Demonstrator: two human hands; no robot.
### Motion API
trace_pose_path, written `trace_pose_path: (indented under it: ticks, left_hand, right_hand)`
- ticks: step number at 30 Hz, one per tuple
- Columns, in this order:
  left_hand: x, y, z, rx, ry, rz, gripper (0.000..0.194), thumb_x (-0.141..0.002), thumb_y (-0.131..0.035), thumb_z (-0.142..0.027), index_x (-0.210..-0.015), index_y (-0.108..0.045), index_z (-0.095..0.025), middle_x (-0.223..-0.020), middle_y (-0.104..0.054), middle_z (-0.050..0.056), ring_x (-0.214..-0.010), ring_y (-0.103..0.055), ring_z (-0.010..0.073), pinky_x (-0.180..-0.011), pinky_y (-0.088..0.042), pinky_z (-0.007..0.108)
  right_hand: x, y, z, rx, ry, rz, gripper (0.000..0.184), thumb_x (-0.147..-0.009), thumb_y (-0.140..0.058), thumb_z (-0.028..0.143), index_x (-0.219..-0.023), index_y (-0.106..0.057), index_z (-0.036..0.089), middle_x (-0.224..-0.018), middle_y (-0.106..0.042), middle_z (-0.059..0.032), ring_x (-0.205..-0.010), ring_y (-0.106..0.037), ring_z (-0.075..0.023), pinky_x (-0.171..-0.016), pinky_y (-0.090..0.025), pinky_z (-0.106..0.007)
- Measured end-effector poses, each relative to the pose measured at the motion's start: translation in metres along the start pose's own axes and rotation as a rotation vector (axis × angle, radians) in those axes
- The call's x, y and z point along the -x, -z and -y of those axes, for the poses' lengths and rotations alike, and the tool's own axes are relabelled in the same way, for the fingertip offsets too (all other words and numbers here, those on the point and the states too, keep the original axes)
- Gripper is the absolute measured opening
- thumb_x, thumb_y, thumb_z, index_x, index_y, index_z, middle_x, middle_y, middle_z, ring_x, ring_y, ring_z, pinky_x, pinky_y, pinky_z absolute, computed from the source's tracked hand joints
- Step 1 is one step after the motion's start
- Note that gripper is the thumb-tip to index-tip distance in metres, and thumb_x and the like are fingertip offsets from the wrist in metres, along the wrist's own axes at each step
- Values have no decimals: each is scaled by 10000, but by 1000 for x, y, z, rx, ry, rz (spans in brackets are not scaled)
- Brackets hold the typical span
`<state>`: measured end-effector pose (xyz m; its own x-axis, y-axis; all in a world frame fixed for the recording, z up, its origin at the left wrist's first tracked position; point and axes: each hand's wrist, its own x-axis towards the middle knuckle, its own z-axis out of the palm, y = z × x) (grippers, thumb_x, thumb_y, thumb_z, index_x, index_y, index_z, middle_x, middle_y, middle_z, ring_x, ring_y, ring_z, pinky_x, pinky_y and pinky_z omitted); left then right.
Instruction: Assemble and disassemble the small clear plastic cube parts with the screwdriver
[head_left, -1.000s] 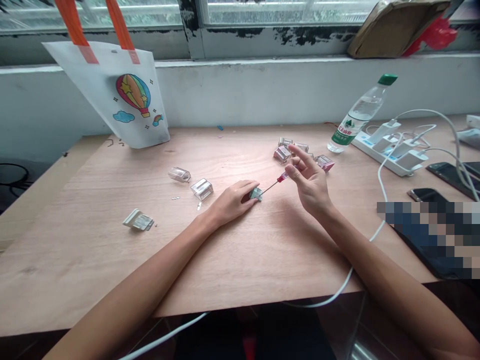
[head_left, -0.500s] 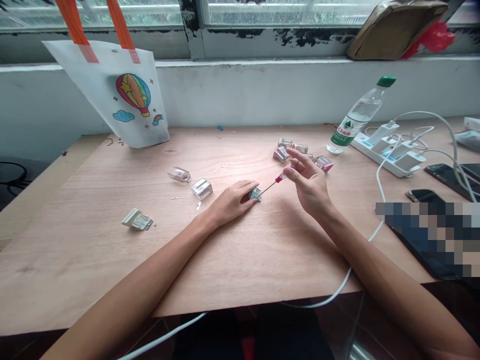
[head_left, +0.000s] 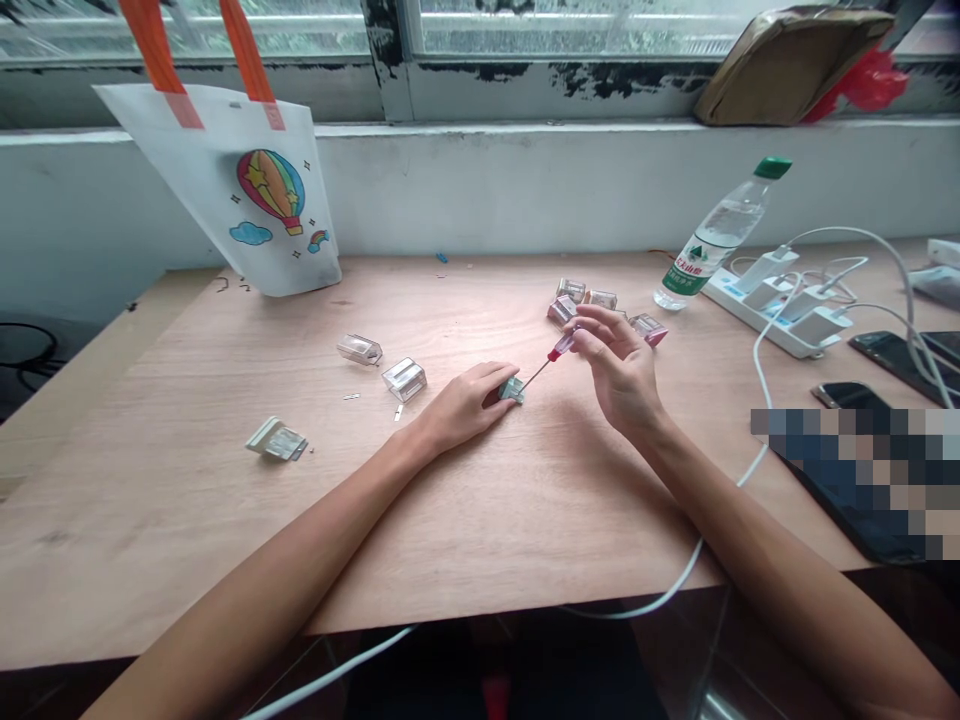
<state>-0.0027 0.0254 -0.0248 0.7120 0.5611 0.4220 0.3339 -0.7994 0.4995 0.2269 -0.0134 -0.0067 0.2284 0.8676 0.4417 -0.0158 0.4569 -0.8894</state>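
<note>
My left hand rests on the wooden tabletop, its fingertips pinching a small grey-green plastic block. My right hand is raised and shut on a small red-handled screwdriver, whose thin metal shaft reaches the block. Just behind my right hand lie several small transparent plastic housings, one with a pink tint. Further left are more housings and tiny metal bits.
A white tote bag with orange handles leans at the back left. A water bottle lies behind a power strip with white chargers. White cables cross the right side, near phones. The table's front edge runs below my forearms.
My right hand has turned slightly and its fingers have curled closer around the screwdriver handle. My left hand and the block stay in about the same place.
</note>
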Motion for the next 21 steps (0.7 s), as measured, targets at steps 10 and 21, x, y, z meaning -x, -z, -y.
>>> trace_pose_path:
  ticks: [10, 21]
  left_hand:
    - [-3, 3, -5, 27, 7, 14, 370, -939, -636, -240, -1301, -592, -179, -1331, -648, 132, -1240, -616, 256, -1070, -509, 453]
    - [-2, 4, -4, 102, -36, -151, 330, -928, -606, -141, -1248, -544, -192, -1275, -605, 119, -1173, -614, 224, -967, -568, 386]
  right_hand:
    - [-3, 1, 1, -62, 20, -66, 263, -856, -700, 299, -1117, -670, 287, -1061, -748, -23, -1010, -690, -196, -822, -545, -344]
    - [-16, 24, -30, 131, -32, -111, 262, -910, -637, 401, -1088, -673, 212, -1002, -714, -48, -802, -656, -155, -687, -545, -279]
